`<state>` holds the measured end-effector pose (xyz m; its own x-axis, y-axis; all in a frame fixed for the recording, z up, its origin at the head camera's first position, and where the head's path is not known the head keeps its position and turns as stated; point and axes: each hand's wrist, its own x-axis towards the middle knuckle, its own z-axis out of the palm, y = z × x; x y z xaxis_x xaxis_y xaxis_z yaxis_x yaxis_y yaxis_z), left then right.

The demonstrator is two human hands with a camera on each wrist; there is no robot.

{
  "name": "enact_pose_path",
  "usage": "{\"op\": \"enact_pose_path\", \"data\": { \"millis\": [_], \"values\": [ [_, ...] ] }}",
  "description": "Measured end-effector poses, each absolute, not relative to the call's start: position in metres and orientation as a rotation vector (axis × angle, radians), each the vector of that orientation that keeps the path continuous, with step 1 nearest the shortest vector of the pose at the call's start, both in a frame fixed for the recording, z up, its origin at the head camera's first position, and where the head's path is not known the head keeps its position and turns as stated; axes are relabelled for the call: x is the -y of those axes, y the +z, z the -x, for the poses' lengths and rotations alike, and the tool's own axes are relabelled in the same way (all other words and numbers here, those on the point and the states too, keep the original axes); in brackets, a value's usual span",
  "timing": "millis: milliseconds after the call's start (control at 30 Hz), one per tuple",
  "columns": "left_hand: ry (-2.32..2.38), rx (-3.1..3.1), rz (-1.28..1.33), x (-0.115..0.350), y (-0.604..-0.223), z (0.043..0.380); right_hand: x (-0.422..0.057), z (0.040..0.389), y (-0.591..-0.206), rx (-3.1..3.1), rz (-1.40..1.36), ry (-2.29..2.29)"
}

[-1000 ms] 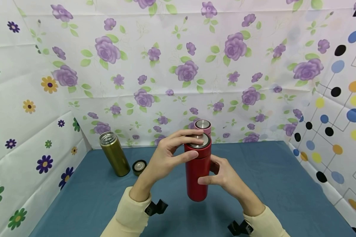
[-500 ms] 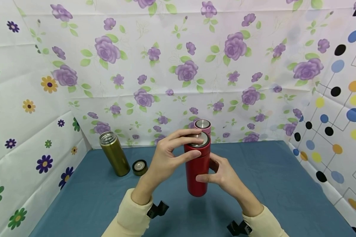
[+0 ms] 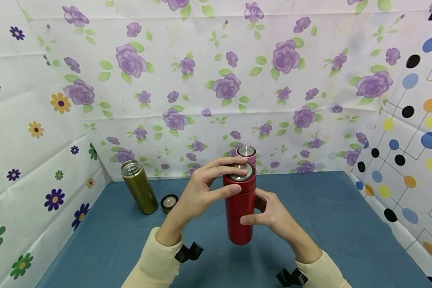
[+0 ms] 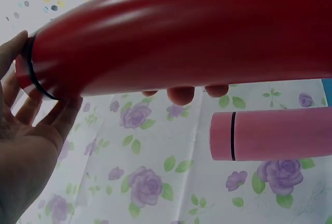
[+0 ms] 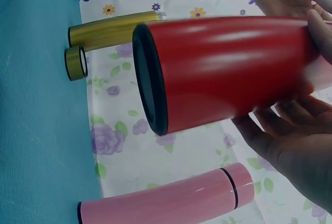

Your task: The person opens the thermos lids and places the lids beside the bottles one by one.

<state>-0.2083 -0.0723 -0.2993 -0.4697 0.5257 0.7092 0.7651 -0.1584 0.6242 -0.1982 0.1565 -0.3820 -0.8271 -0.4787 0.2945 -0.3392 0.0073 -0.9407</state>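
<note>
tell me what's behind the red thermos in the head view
A pink thermos: only its silver-topped upper end shows. The red thermos covers the rest there, but the right wrist view shows more pink body.

Both forearms [image 3: 157, 256] angle inward. The left grip [image 3: 201, 188] is higher, thumb [image 3: 226, 192] spread from its bent fingers [image 3: 224, 171]; the right grip [image 3: 273, 214] curls lower, fingers seemingly bent, mostly hidden in the head view.

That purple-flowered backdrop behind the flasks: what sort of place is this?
Probably a makeshift recording booth: printed sheets stand on three sides of a blue cloth-covered table, and black wrist-worn devices are visible.
</note>
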Motion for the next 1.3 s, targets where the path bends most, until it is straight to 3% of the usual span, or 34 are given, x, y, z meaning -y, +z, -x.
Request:
{"op": "enact_pose_path", "data": {
  "millis": [233,533,933,1300],
  "values": [
    [-1.711,1.833,1.517,0.07,-0.299,0.209,-0.157,0.198,-0.381,-2.137,0.914,-1.952],
    [-1.552,1.839,1.348,0.062,-0.3,0.204,-0.152,0.197,-0.38,-2.277,0.837,-1.979],
    [-1.639,1.873,1.493,0.07,-0.297,0.209,-0.158,0.195,-0.378,-2.125,0.871,-1.988],
    [-1.568,1.816,1.412,0.066,-0.297,0.206,-0.156,0.195,-0.378,-2.203,0.853,-1.987]
  ]
}}
